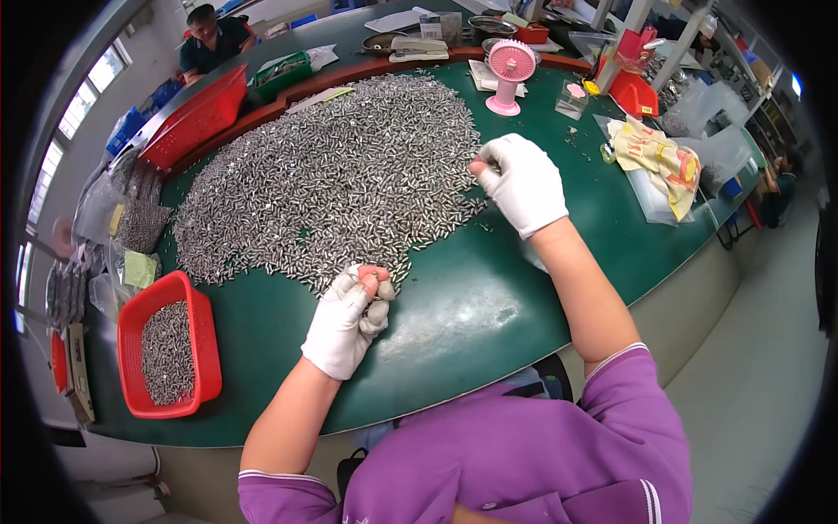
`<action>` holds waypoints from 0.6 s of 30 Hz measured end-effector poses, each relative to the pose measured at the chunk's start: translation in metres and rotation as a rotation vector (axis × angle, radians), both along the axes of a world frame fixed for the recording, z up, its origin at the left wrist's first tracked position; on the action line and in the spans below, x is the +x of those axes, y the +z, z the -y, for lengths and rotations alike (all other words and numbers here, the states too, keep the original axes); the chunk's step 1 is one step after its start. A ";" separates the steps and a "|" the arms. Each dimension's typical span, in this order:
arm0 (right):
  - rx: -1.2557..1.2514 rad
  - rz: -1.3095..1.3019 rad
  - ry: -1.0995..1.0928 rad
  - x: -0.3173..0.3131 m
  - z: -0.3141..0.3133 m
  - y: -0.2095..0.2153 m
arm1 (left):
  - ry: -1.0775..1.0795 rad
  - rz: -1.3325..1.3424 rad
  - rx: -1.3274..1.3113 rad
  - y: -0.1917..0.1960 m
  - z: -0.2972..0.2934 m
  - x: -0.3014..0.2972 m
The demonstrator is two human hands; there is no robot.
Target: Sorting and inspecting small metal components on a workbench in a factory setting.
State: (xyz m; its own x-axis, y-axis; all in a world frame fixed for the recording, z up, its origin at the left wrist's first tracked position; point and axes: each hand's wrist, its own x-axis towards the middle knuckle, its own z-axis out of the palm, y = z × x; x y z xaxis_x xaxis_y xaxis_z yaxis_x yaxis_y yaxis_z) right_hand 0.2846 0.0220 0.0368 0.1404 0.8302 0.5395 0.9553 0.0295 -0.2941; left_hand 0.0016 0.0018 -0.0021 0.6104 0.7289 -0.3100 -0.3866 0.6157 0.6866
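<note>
ok so I'm standing here and there's this huge pile of little shiny metal pieces (332, 166) spread over a dark green surface (454, 314), right in front of someone in a purple shirt (515, 454). Both hands have white gloves on, with bare fingertips poking out.

The left hand (351, 319) is at the near edge of the pile, fingers curled in and the thumb and index bunched close together. Can't tell from here if a piece is pinched in there tbh. The right hand (524, 183) is over by the pile's right edge, fingers bent, thumb and index drawn in narrow, and again I can't make out whether they've got anything.

Off to the left there's a red basket (208, 349) with more of the same sort of metal bits inside. Past the right hand you've got a pink fan (511, 61), then a small clear box (572, 103), and a yellow patterned cloth (655, 162) further right. A bigger red basket (201, 113) sits tilted at the far left, beside a green basket (284, 76), and another person (214, 39) is over on the far side
</note>
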 end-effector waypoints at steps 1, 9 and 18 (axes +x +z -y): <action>-0.079 -0.037 0.002 -0.004 0.002 0.002 | 0.022 -0.012 -0.004 0.001 0.000 -0.001; 0.036 -0.036 0.257 -0.025 0.010 -0.009 | 0.408 0.183 0.098 0.030 -0.035 -0.037; 0.054 -0.040 0.265 -0.021 0.001 -0.014 | 1.059 -1.293 0.971 0.029 -0.057 -0.264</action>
